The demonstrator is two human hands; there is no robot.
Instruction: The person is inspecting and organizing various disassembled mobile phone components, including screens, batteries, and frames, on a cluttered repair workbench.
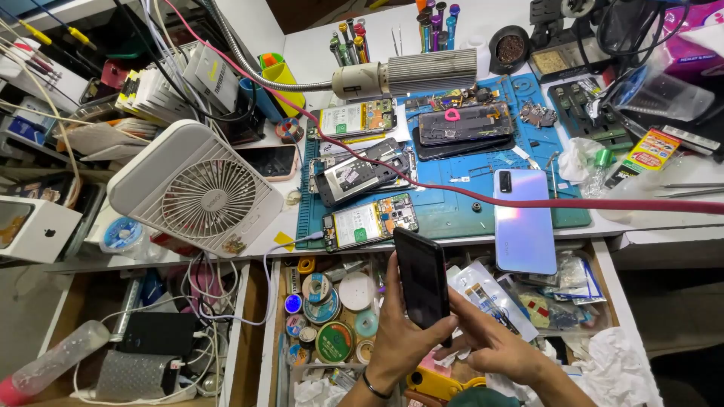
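My left hand (400, 339) grips the slim black glass-faced smartphone (422, 277) by its long edges, upright over the open drawer (275, 316); my right hand (490, 343) pinches its lower corner. Likely light, stiff, slippery, fragile: edges give the safest hold.

White workbench (648, 226), cluttered, blue work mat (452, 215) on top. Two wooden drawers pulled open below: left (237, 332), right (607, 283). Gooseneck lamp (407, 75) overhead. Grey floor (23, 309) at left.
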